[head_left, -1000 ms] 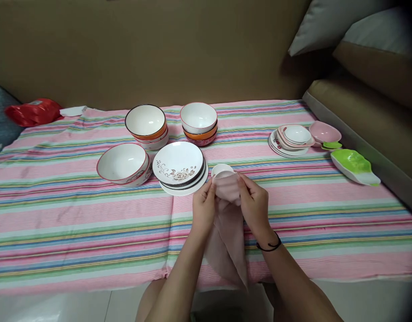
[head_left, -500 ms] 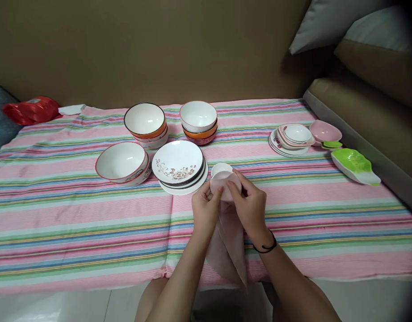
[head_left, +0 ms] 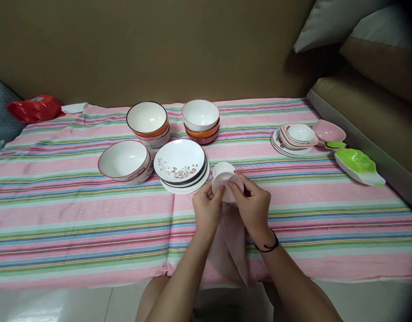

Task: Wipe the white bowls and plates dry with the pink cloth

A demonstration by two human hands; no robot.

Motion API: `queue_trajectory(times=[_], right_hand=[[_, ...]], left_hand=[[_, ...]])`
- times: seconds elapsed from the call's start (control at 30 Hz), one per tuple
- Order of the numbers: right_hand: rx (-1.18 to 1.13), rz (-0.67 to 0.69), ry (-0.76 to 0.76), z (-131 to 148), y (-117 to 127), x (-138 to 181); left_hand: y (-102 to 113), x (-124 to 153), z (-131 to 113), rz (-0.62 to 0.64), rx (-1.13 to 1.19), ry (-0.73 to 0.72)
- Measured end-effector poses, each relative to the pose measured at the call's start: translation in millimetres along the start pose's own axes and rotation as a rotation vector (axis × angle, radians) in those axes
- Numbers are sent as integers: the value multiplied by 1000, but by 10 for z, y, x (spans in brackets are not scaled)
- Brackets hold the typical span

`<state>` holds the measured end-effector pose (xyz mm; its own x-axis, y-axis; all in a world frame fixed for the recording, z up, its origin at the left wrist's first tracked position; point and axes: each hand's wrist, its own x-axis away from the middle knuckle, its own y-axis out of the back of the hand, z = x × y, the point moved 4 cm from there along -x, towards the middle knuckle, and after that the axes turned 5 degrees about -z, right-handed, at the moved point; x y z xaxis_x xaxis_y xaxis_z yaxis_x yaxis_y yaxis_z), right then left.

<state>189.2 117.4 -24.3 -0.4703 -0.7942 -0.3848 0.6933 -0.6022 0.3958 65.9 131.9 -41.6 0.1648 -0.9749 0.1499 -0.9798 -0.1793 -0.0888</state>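
Note:
A small white bowl (head_left: 222, 168) is held between my two hands, tipped so that its inside shows. Over its near side lies a pale pink cloth (head_left: 231, 241), whose loose end hangs down toward the table's front edge. My left hand (head_left: 207, 205) grips the bowl from the left, thumb pressed on the cloth. On the other side my right hand (head_left: 254, 203) is closed round the cloth and rim, its thumb also on the cloth. Just left of the bowl stands a pile of plates (head_left: 181, 163), the top one with a brown flower print.
Bowls stand stacked at back left (head_left: 147, 118), back middle (head_left: 201, 116) and left (head_left: 124, 161). To the right are small dishes (head_left: 301, 134), a pink bowl (head_left: 330, 132) and a green leaf-shaped dish (head_left: 358, 165). A red bag (head_left: 36, 108) lies far left on the striped cloth (head_left: 92, 223).
The whole view has shifted slightly, so everything appears a little farther right. Both hands keep their hold on the bowl and cloth, with hardly any movement.

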Motion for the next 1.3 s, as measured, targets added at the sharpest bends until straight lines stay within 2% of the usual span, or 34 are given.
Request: queue_trajectory(times=[0.2, 0.33, 0.53, 0.7, 0.83, 0.97, 1.13, 1.3], right_hand=[[25, -35, 56, 43, 50, -17], [30, 16, 75, 41, 54, -36], [-17, 121, 76, -1, -18, -43], [-24, 102, 60, -4, -11, -63], [-14, 82, 72, 2, 23, -95], [5, 137, 107, 32, 21, -93], [16, 240, 132, 28, -18, -87], [40, 220, 96, -20, -4, -121]], left_hand=[[26, 14, -39, -42, -140, -43], [32, 10, -79, -67, -228, -90], [14, -1, -89, -39, -261, -118], [13, -7, -77, -10, -217, -122], [10, -7, -119, 11, -281, -148], [29, -18, -181, -14, -393, -211], [37, -27, -193, 13, -411, -265], [15, -13, -195, 51, -369, -272]])
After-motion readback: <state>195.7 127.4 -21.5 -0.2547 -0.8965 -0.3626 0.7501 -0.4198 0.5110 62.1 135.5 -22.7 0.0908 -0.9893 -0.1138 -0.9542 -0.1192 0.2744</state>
